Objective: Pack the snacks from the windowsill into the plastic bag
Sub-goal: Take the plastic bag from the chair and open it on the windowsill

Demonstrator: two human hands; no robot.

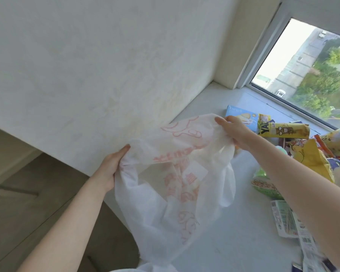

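At frame centre the red-printed plastic bag hangs over the windowsill edge. The left hand has its grip closed on the bag's left rim. The right hand has its grip closed on the upper right rim. The snacks lie at right on the sill.

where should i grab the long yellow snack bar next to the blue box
Take the yellow snack bar across its narrow middle, from above: it lies flat on top, with both long edges exposed. The right hand is nearest, though it now grips the plastic bag.
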